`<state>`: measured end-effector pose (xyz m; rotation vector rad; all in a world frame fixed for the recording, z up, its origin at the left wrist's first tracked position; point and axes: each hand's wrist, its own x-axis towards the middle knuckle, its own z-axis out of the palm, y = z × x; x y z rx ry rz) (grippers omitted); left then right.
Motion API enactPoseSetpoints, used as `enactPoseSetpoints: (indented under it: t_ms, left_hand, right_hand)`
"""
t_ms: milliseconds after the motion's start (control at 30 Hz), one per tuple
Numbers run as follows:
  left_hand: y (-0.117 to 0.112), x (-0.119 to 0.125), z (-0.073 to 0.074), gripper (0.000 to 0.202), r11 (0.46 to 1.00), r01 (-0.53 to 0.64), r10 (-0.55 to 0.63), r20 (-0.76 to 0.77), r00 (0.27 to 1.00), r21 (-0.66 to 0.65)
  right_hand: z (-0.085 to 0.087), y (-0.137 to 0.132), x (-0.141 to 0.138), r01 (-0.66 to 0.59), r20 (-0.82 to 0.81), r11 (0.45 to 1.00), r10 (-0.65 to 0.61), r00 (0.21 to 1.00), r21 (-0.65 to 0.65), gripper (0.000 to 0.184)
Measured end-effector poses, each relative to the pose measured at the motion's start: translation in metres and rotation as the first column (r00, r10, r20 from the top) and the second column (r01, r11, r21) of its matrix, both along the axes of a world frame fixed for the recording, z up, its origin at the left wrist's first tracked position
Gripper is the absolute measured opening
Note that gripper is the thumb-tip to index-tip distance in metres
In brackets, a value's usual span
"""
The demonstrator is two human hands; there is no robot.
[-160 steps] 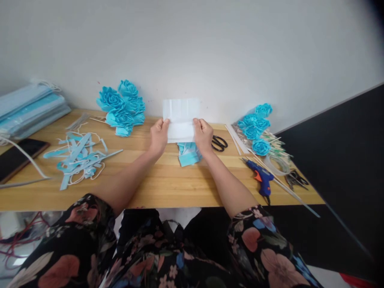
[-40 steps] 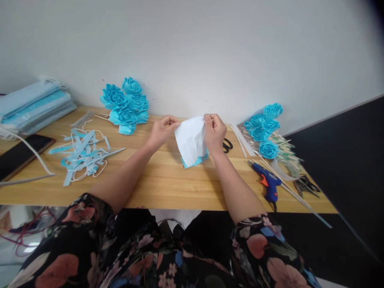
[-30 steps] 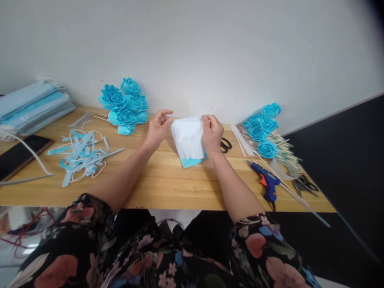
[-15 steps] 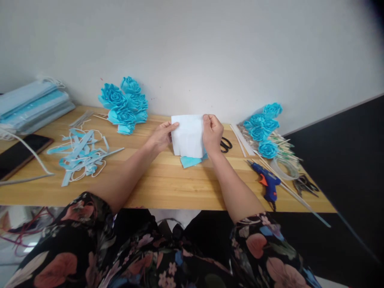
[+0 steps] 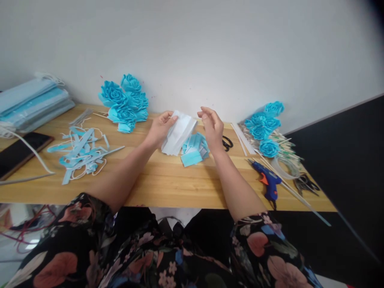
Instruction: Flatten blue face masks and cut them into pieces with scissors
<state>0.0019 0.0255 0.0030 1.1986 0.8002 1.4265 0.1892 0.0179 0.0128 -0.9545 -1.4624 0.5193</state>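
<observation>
My left hand [image 5: 162, 126] pinches a white pleated sheet of mask fabric [image 5: 179, 134] by its upper left edge, and the sheet hangs tilted above the table. To its right, my right hand [image 5: 212, 126] is raised with the fingers curved and apart, nothing visible in them. Between and below the hands lies a small pile of cut blue and white mask pieces [image 5: 193, 151]. Black-handled scissors [image 5: 227, 143] rest beside my right wrist, their blades hidden from sight.
Blue fabric roses [image 5: 124, 106] stand at back left, more roses [image 5: 264, 124] at right. Trimmed strips and ear loops [image 5: 85, 154], a phone [image 5: 25, 152] and stacked face masks [image 5: 33, 104] occupy the left. A blue glue gun [image 5: 268, 182] and pliers [image 5: 305, 184] lie at right.
My right hand has let go of the sheet. My left hand keeps hold of it, now tilted and moved left, which uncovers the pile of cut pieces.
</observation>
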Motion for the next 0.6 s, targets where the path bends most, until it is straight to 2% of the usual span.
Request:
enactPoseSetpoints:
  t_ms: [167, 300, 467, 600]
  left_hand:
    - [-0.012, 0.009, 0.003, 0.024, 0.998, 0.058, -0.055, -0.119, 0.991, 0.024]
    - [-0.017, 0.013, 0.004, 0.018, 0.997, 0.033, -0.021, -0.162, 0.987, 0.071]
    - [-0.017, 0.012, 0.003, 0.017, 0.991, -0.054, 0.081, -0.224, 0.971, 0.124]
    - [-0.015, 0.008, 0.006, 0.023, 0.981, -0.120, 0.148, -0.189, 0.971, 0.151]
  right_hand:
    - [0.007, -0.006, -0.001, -0.099, 0.215, 0.995, 0.100, 0.971, -0.015, 0.030]
    - [0.006, -0.009, -0.009, -0.079, 0.358, 0.997, 0.077, 0.930, -0.011, 0.021]
    - [0.002, -0.009, -0.015, -0.050, 0.411, 0.999, 0.047, 0.910, -0.002, 0.019]
    - [0.002, -0.009, -0.014, -0.058, 0.400, 0.998, 0.060, 0.914, -0.019, 0.017]
